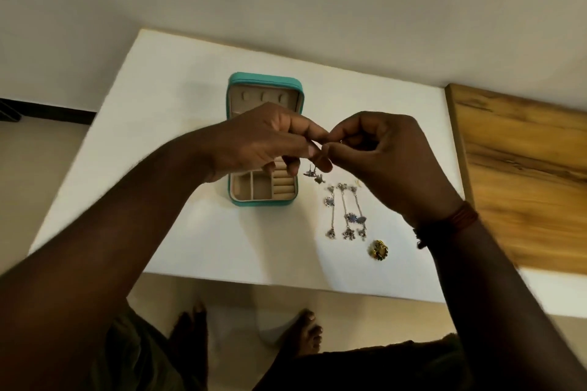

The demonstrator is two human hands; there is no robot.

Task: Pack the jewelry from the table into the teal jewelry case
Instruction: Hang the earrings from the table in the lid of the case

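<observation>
Two hands, the left hand point(263, 140) and the right hand point(381, 152), meet above the bench point(178, 105), just right of the open case point(263, 79). Both pinch one small silver earring point(313, 173), and its charms dangle below the fingertips. I judge this piece is being readied, perhaps its hook or back worked, before it goes in. Next it needs carrying left and down into a compartment, then a gentle release. More silver pieces point(346, 213) and a gold piece point(378, 250) lie on the bench near the case, not yet packed. The left hand hides the case's middle. The earring's top is buried between the fingertips, and blur smears fine detail.
</observation>
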